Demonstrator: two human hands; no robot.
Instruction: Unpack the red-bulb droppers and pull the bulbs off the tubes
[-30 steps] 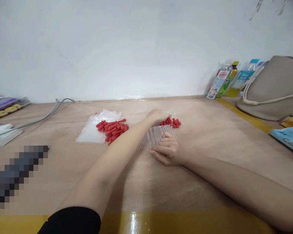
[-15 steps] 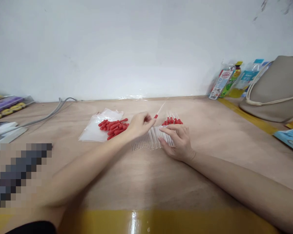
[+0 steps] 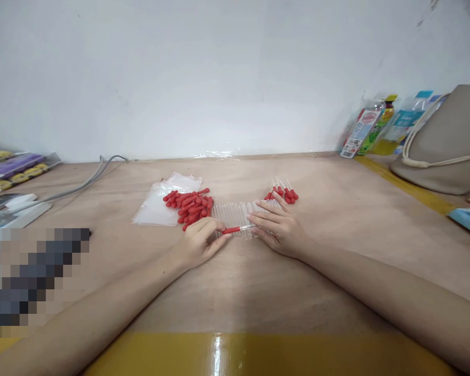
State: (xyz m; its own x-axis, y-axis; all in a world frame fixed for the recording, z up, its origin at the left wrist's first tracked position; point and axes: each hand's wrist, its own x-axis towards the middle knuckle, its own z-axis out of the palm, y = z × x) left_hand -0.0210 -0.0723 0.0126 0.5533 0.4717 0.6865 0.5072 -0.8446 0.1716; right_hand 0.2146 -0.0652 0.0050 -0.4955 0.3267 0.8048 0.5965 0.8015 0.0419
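Note:
My left hand [image 3: 206,237] is closed, its thumb and fingers pinching the red rubber bulb [image 3: 231,230] of a dropper. A clear glass tube [image 3: 246,227] runs from the bulb's open end to my right hand [image 3: 280,227]. The right thumb and fingertips are closed about the tube's far end, while the other fingers lie over a row of clear glass tubes [image 3: 229,211] on the table. Loose red rubber bulbs [image 3: 194,208] are heaped left of the row. Droppers with red bulbs [image 3: 289,195] lie just beyond my right fingers, their thin tips pointing away.
White plastic bags [image 3: 151,206] lie under and beside the bulb heap. A grey cable [image 3: 82,185] and a white power strip [image 3: 35,210] are at the left. Bottles [image 3: 401,125], a carton [image 3: 360,133] and a beige bag [image 3: 442,141] stand at the right against the wall.
My left hand has come down and nearer to me from above the tubes. The dropper it held pointing away now lies sideways between both hands. My right fingers have closed on the tube.

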